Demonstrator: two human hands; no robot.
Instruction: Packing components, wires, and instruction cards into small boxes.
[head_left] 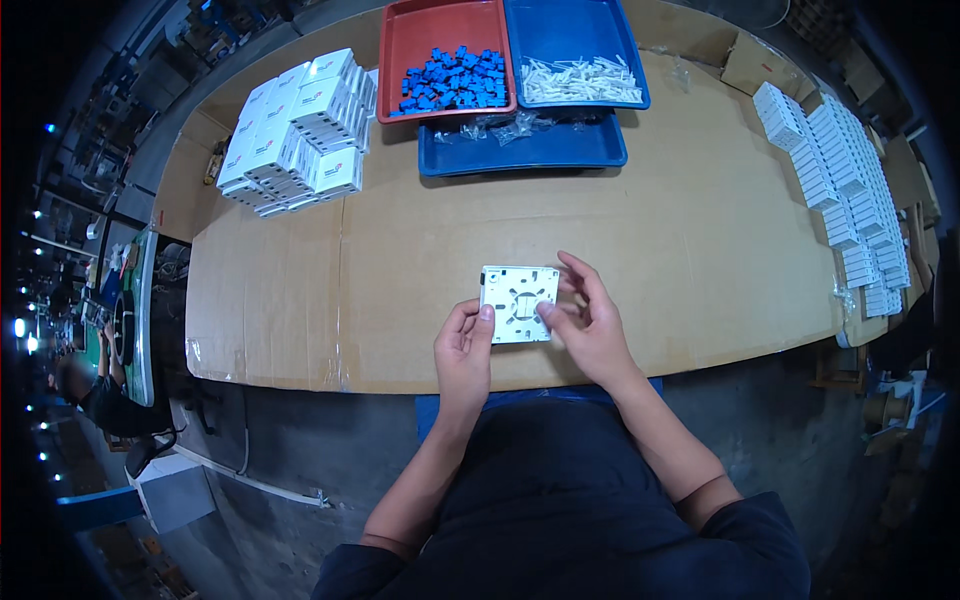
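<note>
A square white plastic box with slots and a round cut-out faces up between my hands, above the near part of the table. My left hand grips its left edge, thumb on the face and fingers curled beneath. A small black piece shows at the box's upper left edge. My right hand has its thumb on the face near the round cut-out. Its index finger is raised off the far right corner, and the other fingers bend behind the right edge, partly hidden.
A red tray holds blue plastic parts; a blue tray holds white sticks. Below sits another blue tray with clear bags. White boxes stand stacked at left and right. Another person works far left.
</note>
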